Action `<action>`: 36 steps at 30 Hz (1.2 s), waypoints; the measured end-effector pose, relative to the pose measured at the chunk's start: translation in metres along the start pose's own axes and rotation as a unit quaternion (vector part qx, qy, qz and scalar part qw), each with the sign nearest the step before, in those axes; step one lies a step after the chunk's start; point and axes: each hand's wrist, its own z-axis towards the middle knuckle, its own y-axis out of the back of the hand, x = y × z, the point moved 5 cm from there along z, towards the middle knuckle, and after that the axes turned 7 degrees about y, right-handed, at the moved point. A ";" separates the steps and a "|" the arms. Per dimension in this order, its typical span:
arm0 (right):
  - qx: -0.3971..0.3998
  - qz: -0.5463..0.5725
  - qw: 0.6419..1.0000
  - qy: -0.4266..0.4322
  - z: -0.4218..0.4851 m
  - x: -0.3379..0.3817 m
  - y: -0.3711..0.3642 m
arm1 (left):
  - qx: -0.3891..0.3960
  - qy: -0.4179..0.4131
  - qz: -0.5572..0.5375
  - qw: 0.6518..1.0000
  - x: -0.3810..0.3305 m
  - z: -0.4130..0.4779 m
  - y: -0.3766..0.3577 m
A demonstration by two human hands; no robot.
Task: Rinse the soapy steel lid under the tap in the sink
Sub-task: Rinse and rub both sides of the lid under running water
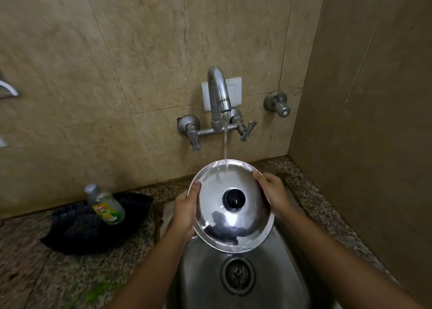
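Note:
A round steel lid (233, 224) with a dark knob at its middle is held tilted over the sink (203, 273), its top face toward me. My left hand (185, 209) grips its left rim, thumb on top. My right hand (271, 192) grips the right rim. The tap (218, 96) on the wall runs, and a thin stream of water lands on the lid's far edge and sheets down its surface. Little or no foam shows on the lid.
A dish soap bottle (109, 207) leans in a black tub (81, 229) on the granite counter at the left. The sink drain (237, 274) lies below the lid. A second valve (278, 104) sticks out of the wall at the right. A side wall closes off the right.

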 end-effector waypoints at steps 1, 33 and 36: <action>-0.001 -0.045 0.998 0.032 0.006 0.007 -0.001 | -0.001 -0.005 -0.002 1.000 -0.002 0.001 -0.001; -0.015 -0.198 0.968 0.152 0.026 0.040 -0.026 | 0.024 -0.072 0.004 0.997 -0.023 -0.003 0.003; 0.045 -0.257 0.948 0.182 0.023 0.052 -0.033 | 0.104 -0.048 0.092 0.989 -0.035 0.005 -0.001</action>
